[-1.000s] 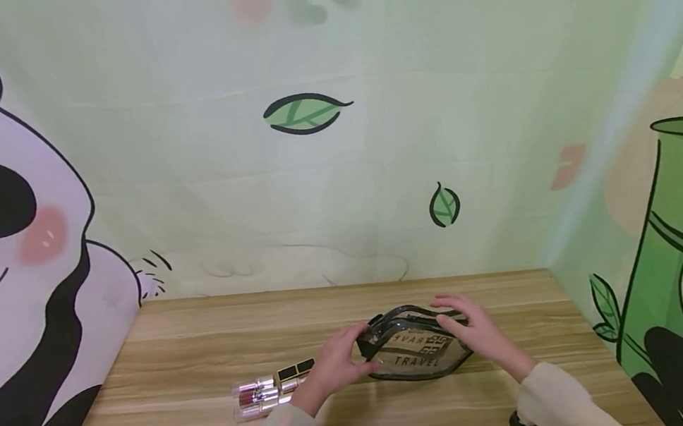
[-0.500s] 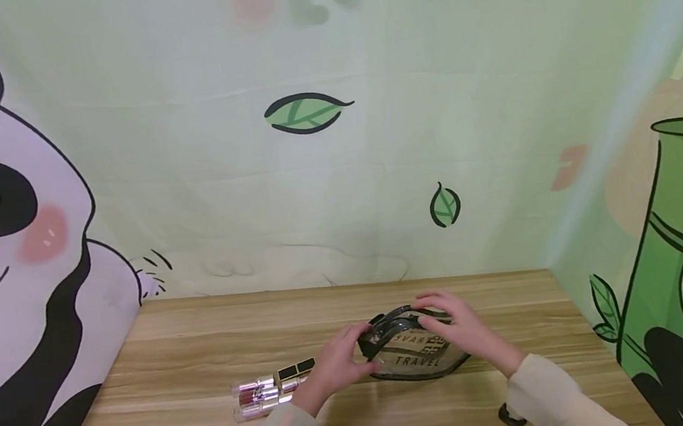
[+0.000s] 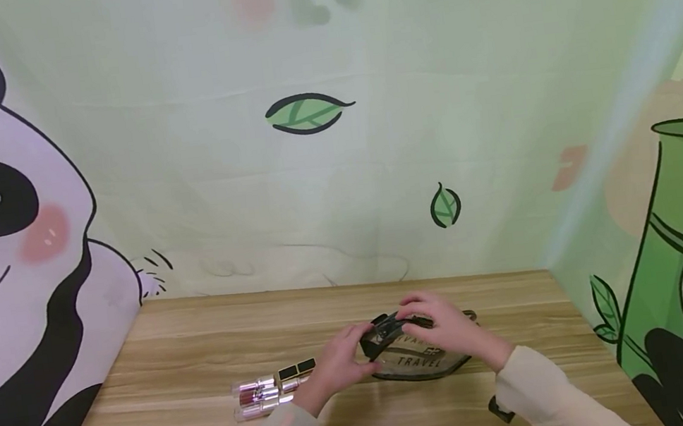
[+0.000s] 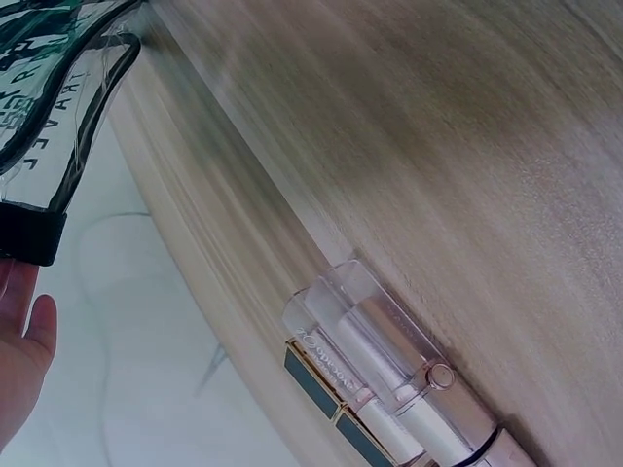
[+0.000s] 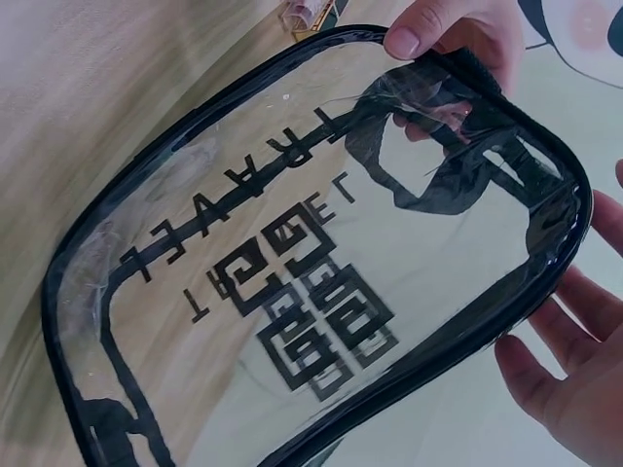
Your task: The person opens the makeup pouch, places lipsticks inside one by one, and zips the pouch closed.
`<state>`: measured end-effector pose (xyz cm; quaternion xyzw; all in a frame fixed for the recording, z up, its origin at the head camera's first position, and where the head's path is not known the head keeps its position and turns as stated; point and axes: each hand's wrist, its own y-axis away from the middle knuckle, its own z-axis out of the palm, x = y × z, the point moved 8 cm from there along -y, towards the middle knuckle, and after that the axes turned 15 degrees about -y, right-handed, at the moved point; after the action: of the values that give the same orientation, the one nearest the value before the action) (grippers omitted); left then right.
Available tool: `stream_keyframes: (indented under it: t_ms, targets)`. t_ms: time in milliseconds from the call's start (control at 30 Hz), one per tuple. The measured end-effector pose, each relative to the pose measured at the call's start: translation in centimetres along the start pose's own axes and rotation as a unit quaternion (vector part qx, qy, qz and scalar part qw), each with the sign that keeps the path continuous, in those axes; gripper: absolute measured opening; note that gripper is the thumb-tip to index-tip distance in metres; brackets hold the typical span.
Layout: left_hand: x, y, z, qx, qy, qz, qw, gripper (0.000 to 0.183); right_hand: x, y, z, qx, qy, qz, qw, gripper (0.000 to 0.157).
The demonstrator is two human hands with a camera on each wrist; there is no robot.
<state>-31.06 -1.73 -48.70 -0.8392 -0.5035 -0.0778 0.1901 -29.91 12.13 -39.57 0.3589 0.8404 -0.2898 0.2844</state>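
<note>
R hand (image 3: 441,323) has been moved L along clear pouch's (image 3: 422,361) top edge, over counter (image 3: 174,361), in head view; pouch's L end is pinched by L hand (image 3: 334,364). L wrist: lipsticks (image 4: 375,336) seen lying on counter. R wrist: R hand curved at edge; whether pinching can't be told.

Black-trimmed, black-lettered clear pouch (image 5: 292,282), brown wood-grained table (image 3: 157,378), pale-green leaf-printed backdrop (image 3: 362,175)
</note>
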Motion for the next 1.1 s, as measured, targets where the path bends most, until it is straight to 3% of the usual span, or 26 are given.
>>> stream_keyframes:
  t_ms: [367, 833, 1100]
  targets:
    - [0.6, 0.0, -0.3, 0.003, -0.013, 0.016, 0.9998, 0.062, -0.8, -0.7, 1.3, -0.039, 0.100, 0.000, 0.994, 0.021]
    - [1.7, -0.1, -1.0, 0.036, -0.037, 0.054, 0.9972, 0.060, -2.4, -1.2, 2.4, -0.048, 0.196, -0.033, 0.979, 0.017]
    - [2.4, -0.1, -1.3, 0.047, -0.067, 0.072, 0.9940, 0.061, -2.1, -1.0, 2.9, -0.070, 0.209, 0.007, 0.975, 0.019]
